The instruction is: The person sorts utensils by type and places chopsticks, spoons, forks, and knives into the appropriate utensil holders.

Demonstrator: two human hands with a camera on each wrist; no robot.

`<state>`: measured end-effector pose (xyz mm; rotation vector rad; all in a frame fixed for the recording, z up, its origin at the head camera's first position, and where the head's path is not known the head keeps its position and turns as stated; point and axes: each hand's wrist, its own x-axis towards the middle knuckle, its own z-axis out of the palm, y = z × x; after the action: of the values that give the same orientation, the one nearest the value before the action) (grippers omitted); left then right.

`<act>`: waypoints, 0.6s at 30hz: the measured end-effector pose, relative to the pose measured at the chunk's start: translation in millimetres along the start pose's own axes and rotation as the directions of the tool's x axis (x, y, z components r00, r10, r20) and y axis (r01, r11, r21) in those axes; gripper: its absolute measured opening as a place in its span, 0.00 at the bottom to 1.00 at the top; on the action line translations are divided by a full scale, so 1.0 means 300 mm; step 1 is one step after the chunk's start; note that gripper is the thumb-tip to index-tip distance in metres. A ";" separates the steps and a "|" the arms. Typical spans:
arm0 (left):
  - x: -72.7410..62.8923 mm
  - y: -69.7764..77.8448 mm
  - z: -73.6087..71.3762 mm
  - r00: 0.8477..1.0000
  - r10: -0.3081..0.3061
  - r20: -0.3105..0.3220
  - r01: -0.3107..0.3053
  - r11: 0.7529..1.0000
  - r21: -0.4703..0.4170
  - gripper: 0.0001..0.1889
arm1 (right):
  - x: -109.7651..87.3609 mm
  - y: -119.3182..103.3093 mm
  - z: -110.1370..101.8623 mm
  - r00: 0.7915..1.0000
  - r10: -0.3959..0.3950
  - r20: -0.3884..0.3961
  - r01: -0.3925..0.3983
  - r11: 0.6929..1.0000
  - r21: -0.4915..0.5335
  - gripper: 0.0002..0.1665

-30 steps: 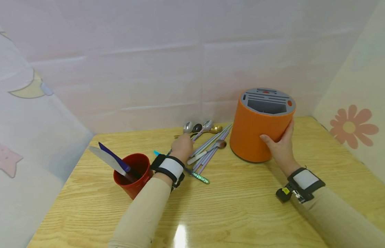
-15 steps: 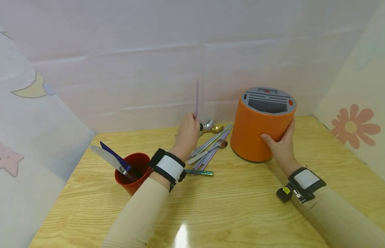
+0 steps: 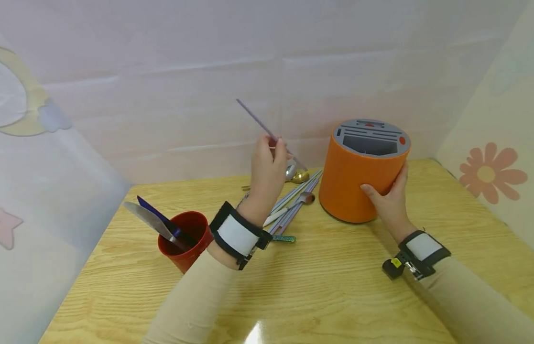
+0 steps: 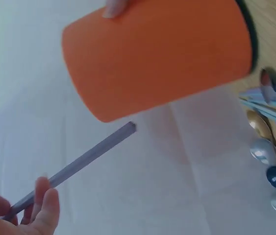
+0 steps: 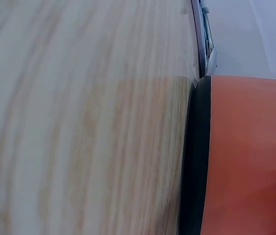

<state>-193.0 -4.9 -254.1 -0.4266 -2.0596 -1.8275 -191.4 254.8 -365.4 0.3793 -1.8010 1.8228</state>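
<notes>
My left hand [image 3: 268, 169] pinches a purple chopstick [image 3: 253, 114] between thumb and fingers, raised above the cutlery pile. In the left wrist view the chopstick [image 4: 91, 156] slants up, its end close to the orange holder in that view. My right hand [image 3: 391, 203] grips the side of the round orange knife block [image 3: 353, 186], thumb on the front and fingers around the right. Its grey top [image 3: 370, 138] has narrow slots and one large opening. The block stands upright on the table; its dark base [image 5: 196, 161] shows in the right wrist view.
On the wooden table [image 3: 327, 286] lie several chopsticks [image 3: 288, 217], a brown-bowled spoon [image 3: 307, 198], a gold spoon [image 3: 300, 177], a silver spoon [image 3: 290, 172] and a green glittery handle [image 3: 285, 238]. A red cup [image 3: 180, 260] at left holds a silver-bladed knife [image 3: 146, 217] and a purple one [image 3: 157, 212].
My left hand has risen from the cutlery pile with the chopstick, which has turned from upright to slanting, its upper end leaning left. My right hand stays on the knife block.
</notes>
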 end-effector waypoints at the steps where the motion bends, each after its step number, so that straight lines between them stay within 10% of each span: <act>1: -0.001 0.010 0.004 0.999 0.021 -0.026 -0.022 0.999 -0.048 0.10 | 0.000 -0.002 0.001 1.000 0.005 0.000 -0.005 1.000 -0.008 0.60; 10: 0.007 0.061 0.070 0.983 0.059 -0.175 -0.129 0.896 -0.426 0.08 | -0.006 0.010 -0.011 0.999 0.051 0.004 -0.051 0.995 -0.084 0.67; 18: 0.002 0.033 0.175 0.995 0.068 -0.075 -0.092 0.913 -0.397 0.11 | 0.001 0.046 -0.037 0.997 0.078 -0.016 -0.080 0.980 -0.182 0.69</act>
<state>-192.2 48.2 -250.5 -0.5454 -1.5958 -2.1842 -197.3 266.3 -377.6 0.2322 -1.9839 1.6900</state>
